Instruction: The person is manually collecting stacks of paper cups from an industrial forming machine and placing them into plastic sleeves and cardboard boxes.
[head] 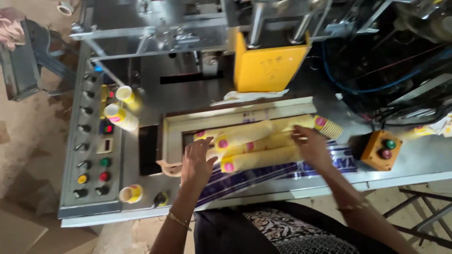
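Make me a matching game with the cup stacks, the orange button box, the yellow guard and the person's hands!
Things:
1. Long cup stacks
2. Orange button box
3. Yellow guard
4. Short cup stack

Places:
A. beside the control panel, far left
B. between left hand and right hand
C. right of the hands, on the table edge
D. above the cups, on the machine

Pairs: 1-B, 2-C, 3-D, 4-A
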